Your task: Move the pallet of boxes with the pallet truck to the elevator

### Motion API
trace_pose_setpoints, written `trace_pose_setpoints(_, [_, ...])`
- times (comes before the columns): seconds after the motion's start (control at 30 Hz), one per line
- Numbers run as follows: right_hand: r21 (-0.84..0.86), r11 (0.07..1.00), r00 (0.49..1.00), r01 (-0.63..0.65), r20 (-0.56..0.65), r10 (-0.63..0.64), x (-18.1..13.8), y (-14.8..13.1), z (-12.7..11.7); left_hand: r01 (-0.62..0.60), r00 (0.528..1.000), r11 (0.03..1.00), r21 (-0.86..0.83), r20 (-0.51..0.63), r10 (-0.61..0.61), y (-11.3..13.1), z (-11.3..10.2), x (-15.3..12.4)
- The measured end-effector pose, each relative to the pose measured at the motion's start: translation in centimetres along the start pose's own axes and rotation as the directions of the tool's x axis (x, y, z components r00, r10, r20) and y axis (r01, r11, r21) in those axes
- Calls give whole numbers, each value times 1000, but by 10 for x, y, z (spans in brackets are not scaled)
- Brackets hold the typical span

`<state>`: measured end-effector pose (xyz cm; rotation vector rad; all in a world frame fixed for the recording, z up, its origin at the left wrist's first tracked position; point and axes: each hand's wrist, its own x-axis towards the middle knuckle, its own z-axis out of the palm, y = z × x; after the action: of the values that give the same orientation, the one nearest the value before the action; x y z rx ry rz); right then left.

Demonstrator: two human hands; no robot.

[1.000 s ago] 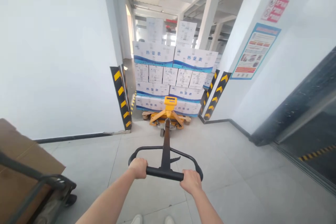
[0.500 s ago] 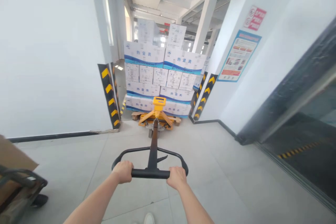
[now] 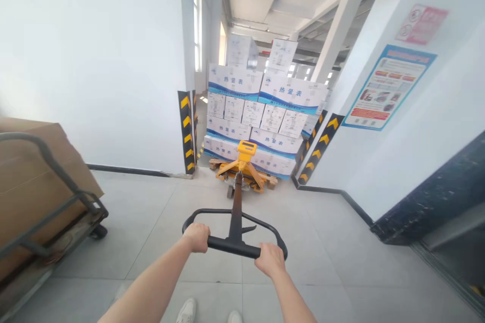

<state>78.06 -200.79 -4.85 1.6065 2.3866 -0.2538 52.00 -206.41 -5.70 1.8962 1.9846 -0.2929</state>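
Pallet jack handle is gripped crosswise by L hand & R hand, fingers wrapped shut; tiller runs straight ahead to stacked cartons in doorway; both hands equally near.

Warehouse/factory bldg: pallet jack under stacked printed cartons, yellow-black hazard strips on doorway corners, safety poster on wall, loaded cart at left, bare concrete ceiling beyond.
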Motion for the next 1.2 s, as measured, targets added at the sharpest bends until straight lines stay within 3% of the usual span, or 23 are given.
trace_pose_setpoints(0.7, [-21,998,998,54,19,-54,-8,18,2,36,999,999,-40,-11,-36,21,13,-16])
trace_pose_setpoints(1.2, [-19,992,992,124,-14,-125,4,16,3,99,995,993,-63,-16,-100,20,4,-27])
